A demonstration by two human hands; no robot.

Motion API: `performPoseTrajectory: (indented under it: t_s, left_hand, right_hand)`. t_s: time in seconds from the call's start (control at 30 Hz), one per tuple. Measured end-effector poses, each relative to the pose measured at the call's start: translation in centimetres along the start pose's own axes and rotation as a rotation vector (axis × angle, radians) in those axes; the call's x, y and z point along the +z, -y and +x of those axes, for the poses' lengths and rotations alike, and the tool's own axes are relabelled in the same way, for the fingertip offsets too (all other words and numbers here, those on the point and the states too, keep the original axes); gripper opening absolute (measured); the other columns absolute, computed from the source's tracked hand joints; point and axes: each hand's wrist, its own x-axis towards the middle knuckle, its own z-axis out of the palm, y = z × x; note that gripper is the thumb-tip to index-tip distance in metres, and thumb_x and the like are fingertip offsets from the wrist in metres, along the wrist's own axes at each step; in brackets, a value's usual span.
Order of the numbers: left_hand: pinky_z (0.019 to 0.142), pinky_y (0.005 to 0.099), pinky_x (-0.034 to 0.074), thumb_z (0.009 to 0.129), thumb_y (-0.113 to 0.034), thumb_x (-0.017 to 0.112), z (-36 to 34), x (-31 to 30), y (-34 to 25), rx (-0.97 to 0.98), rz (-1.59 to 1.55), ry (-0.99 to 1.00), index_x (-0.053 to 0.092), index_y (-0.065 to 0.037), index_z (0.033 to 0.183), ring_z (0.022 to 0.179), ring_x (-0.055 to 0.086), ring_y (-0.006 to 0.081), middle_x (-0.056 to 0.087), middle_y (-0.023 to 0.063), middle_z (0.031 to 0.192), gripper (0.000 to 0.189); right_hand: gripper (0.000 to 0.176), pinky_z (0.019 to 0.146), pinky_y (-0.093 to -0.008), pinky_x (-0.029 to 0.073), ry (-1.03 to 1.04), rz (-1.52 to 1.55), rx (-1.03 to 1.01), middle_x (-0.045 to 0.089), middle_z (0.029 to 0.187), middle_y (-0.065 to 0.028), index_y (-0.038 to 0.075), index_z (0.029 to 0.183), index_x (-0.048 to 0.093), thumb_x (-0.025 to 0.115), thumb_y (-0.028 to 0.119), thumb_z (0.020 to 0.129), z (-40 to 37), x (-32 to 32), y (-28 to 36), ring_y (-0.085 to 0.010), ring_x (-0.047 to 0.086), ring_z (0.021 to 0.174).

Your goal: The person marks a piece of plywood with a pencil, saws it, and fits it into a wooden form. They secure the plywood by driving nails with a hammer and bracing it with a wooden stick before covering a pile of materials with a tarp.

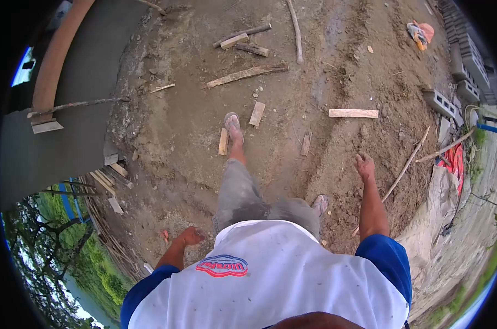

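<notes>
My left hand (pixel 192 236) hangs low at the left of my body, its fingers loosely bent and slightly apart, with nothing seen in it. Out to the right, my right hand (pixel 364 166) is held over the brown soil (pixel 341 181). Its fingers are loosely curved and slightly apart, and it holds nothing. A short pale board (pixel 354 113) lies on the dirt beyond my right hand, and a long stick (pixel 406 164) rests to its right. Small wood blocks (pixel 257 114) (pixel 223 141) (pixel 306 143) lie around my forward foot (pixel 233 125).
Ahead lie wood pieces (pixel 247 73) and a long branch (pixel 296 30). Smooth grey concrete (pixel 89 66) with a brown beam (pixel 59 55) lies left. Hollow blocks (pixel 440 104), red cloth (pixel 454 164) and a plastic bag (pixel 420 34) are at right. My other foot (pixel 320 204) is behind.
</notes>
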Motion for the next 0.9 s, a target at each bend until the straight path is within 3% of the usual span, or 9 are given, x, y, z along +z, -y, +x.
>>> performPoseTrajectory:
  t_s: [0.07,0.13,0.2,0.27,0.37,0.47,0.6,0.77,0.9]
  left_hand:
    - [0.082,0.0387,0.051,0.079,-0.033,0.068,4.3,-8.3,-3.8,-0.047,-0.041,0.127,0.067,-0.007,0.105,0.090,0.067,0.0306,0.069,0.0189,0.093,0.037]
    - [0.082,0.0385,0.052,0.079,-0.032,0.069,12.9,-18.6,-6.4,0.213,0.276,-0.038,0.064,-0.004,0.108,0.090,0.067,0.0318,0.069,0.0194,0.096,0.040]
    - [0.083,0.0401,0.051,0.080,-0.032,0.069,17.9,-27.9,-11.4,0.148,0.458,-0.265,0.063,-0.001,0.107,0.094,0.066,0.0327,0.068,0.0200,0.101,0.042]
    - [0.084,0.0413,0.051,0.079,-0.031,0.070,15.7,-35.8,-19.9,0.251,0.021,-0.422,0.061,0.001,0.109,0.098,0.065,0.0343,0.067,0.0205,0.104,0.044]
    - [0.085,0.0408,0.051,0.078,-0.031,0.071,14.6,-41.9,-20.1,0.299,0.108,-0.370,0.060,-0.001,0.112,0.098,0.065,0.0356,0.067,0.0209,0.103,0.047]
    - [0.085,0.0395,0.051,0.076,-0.033,0.075,14.4,-44.9,-15.2,0.294,0.532,-0.192,0.060,-0.002,0.114,0.097,0.065,0.0349,0.068,0.0200,0.103,0.051]
    - [0.091,0.0399,0.049,0.072,-0.041,0.078,15.0,-48.5,-20.0,0.058,0.458,-0.135,0.060,-0.001,0.114,0.105,0.062,0.0351,0.066,0.0208,0.110,0.061]
    - [0.099,0.0411,0.044,0.067,-0.048,0.082,28.6,-59.6,-30.2,0.123,0.480,-0.213,0.047,0.005,0.129,0.119,0.055,0.0368,0.057,0.0247,0.126,0.088]
    - [0.107,0.0423,0.038,0.065,-0.050,0.082,46.8,-70.3,-42.3,0.252,0.776,-0.372,0.035,0.006,0.140,0.129,0.045,0.0380,0.046,0.0289,0.136,0.105]
  right_hand:
    - [0.042,0.074,-0.0317,0.055,0.052,-0.057,0.091,0.070,0.100,-0.0178,-0.003,0.119,0.061,0.060,0.024,0.087,2.7,3.7,4.7,-0.0235,0.069,0.091]
    - [0.042,0.072,-0.0317,0.055,0.032,-0.101,0.130,0.070,0.100,-0.0179,-0.003,0.119,0.061,0.060,0.024,0.087,7.0,10.4,7.1,-0.0234,0.070,0.086]
    - [0.043,0.071,-0.0329,0.055,0.066,-0.180,0.110,0.069,0.098,-0.0184,-0.002,0.119,0.061,0.061,0.024,0.086,8.0,16.9,8.6,-0.0244,0.070,0.081]
    - [0.044,0.074,-0.0349,0.054,0.180,-0.160,0.158,0.069,0.095,-0.0188,-0.002,0.119,0.061,0.063,0.024,0.083,7.5,22.5,13.8,-0.0262,0.069,0.081]
    - [0.048,0.078,-0.0375,0.052,0.156,-0.096,0.166,0.069,0.093,-0.0191,-0.001,0.119,0.060,0.069,0.024,0.079,7.7,26.4,21.6,-0.0291,0.067,0.085]
    - [0.050,0.078,-0.0383,0.053,0.220,0.011,0.197,0.068,0.096,-0.0207,-0.002,0.117,0.061,0.072,0.026,0.077,11.5,29.1,25.1,-0.0312,0.067,0.086]
    - [0.056,0.084,-0.0404,0.051,0.315,-0.047,0.190,0.066,0.102,-0.0245,-0.001,0.120,0.057,0.075,0.026,0.075,19.6,33.0,26.6,-0.0367,0.064,0.097]
    - [0.069,0.093,-0.0446,0.048,0.234,-0.279,0.076,0.058,0.119,-0.0274,0.000,0.131,0.048,0.077,0.023,0.072,32.1,39.0,26.5,-0.0405,0.056,0.113]
    - [0.066,0.101,-0.0447,0.040,0.137,-0.500,-0.156,0.049,0.129,-0.0147,0.009,0.131,0.048,0.072,0.012,0.070,44.2,42.7,34.4,-0.0333,0.047,0.121]
